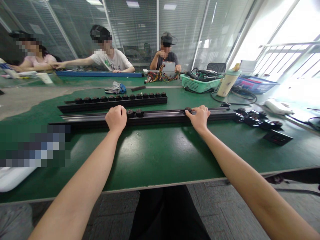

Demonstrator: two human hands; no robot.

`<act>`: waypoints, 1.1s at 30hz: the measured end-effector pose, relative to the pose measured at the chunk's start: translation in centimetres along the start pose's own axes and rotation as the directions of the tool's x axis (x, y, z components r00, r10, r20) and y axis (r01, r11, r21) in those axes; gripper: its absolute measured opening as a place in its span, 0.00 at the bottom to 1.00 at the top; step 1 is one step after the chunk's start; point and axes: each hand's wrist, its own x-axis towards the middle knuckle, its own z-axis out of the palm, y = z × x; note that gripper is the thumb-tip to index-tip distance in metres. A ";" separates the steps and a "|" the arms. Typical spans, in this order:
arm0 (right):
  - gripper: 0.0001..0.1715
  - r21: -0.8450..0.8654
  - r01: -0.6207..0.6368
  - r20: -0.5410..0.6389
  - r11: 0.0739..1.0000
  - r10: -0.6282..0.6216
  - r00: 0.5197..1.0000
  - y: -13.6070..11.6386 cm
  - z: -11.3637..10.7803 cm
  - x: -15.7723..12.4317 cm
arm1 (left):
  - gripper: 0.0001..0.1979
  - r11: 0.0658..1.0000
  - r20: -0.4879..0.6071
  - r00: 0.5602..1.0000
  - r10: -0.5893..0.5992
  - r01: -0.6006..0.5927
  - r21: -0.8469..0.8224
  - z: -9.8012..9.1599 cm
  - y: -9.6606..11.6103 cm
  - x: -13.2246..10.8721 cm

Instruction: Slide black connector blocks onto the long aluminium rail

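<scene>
A green-topped workbench (160,160) is shown beside a glass partition (135,26) fitted with blinds, with a co-worker in a white T-shirt (112,60) and a co-worker in a dark T-shirt (166,60) seated at its far end. A long black extruded rail (160,117) is laid crosswise near the bench's front edge, its long axis running left to right, and both bare hands are placed on it. The left hand (115,118) is set just left of two round black knobs (134,113), which lie nearer to it than to the right hand (199,118). The right hand is positioned further along, against a third round black knob (188,109). The fingers (200,115) of each hand are held together and curled over the rail, their tips hidden, so any pinching of a knob cannot be confirmed. A second black rail studded with knobs (112,104) is lying parallel just behind. Black moulded parts (257,119) are scattered to the right, beside a flat black plate (277,137).
</scene>
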 end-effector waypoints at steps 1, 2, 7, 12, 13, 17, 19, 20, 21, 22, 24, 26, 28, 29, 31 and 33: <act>0.17 0.003 -0.001 -0.001 1.000 0.001 1.000 0.0 0.0 0.0 | 0.20 1.000 -0.001 1.000 0.001 -0.001 -0.004 0.0 0.0 0.0; 0.17 0.005 -0.002 -0.001 1.000 0.002 1.000 0.0 0.0 0.0 | 0.20 1.000 -0.001 1.000 0.002 -0.002 -0.008 0.0 0.0 0.0; 0.18 0.000 -0.011 0.007 1.000 0.011 1.000 0.0 0.1 0.0 | 0.20 1.000 0.002 1.000 0.002 -0.002 -0.003 -0.1 0.0 0.0; 0.20 -0.009 -0.010 0.012 1.000 0.010 1.000 0.2 0.2 0.0 | 0.20 1.000 0.004 1.000 -0.002 0.002 0.001 -0.1 0.1 0.0; 0.20 -0.011 -0.008 0.014 1.000 0.009 1.000 0.3 0.2 0.0 | 0.20 1.000 0.004 1.000 0.000 0.000 0.001 -0.1 0.1 0.0; 0.21 -0.013 -0.003 0.024 1.000 0.003 1.000 0.4 0.3 0.1 | 0.20 1.000 0.008 1.000 -0.002 0.002 -0.009 0.0 0.0 0.0; 0.20 -0.010 0.001 0.026 1.000 -0.001 1.000 0.4 0.4 0.1 | 0.20 1.000 0.009 1.000 -0.005 0.006 -0.017 0.0 0.0 0.0; 0.20 -0.008 0.003 0.025 1.000 -0.003 1.000 0.4 0.4 0.1 | 0.20 1.000 0.009 1.000 -0.006 0.006 -0.019 0.0 0.0 0.0; 0.20 -0.006 0.004 0.024 1.000 -0.004 1.000 0.4 0.4 0.1 | 0.20 1.000 0.008 1.000 -0.005 0.005 -0.018 0.0 0.0 0.0; 0.20 -0.004 0.004 0.023 1.000 -0.004 1.000 0.4 0.4 0.1 | 0.20 1.000 0.007 1.000 -0.003 0.003 -0.015 0.0 0.0 0.0; 0.20 -0.003 0.003 0.023 1.000 -0.003 1.000 0.5 0.4 0.1 | 0.20 1.000 0.004 1.000 0.001 -0.001 -0.006 0.0 -0.1 0.0; 0.20 -0.003 -0.002 0.022 1.000 0.002 1.000 0.5 0.3 0.2 | 0.20 1.000 0.002 1.000 0.004 -0.004 0.002 0.0 -0.1 0.0; 0.20 -0.001 -0.008 0.017 1.000 0.008 1.000 0.6 0.3 0.2 | 0.21 1.000 0.002 1.000 0.007 -0.007 0.005 0.0 -0.1 0.0; 0.19 0.000 -0.011 0.015 1.000 0.011 1.000 0.6 0.3 0.2 | 0.21 1.000 0.002 1.000 0.008 -0.008 0.005 0.0 -0.1 0.0; 0.19 -0.001 -0.017 0.014 1.000 0.017 1.000 0.6 0.2 0.3 | 0.21 1.000 0.003 1.000 0.010 -0.010 0.007 0.0 -0.1 0.1; 0.19 0.000 -0.023 0.015 1.000 0.023 1.000 0.7 0.2 0.3 | 0.21 1.000 0.004 1.000 0.008 -0.008 0.008 0.0 -0.1 0.1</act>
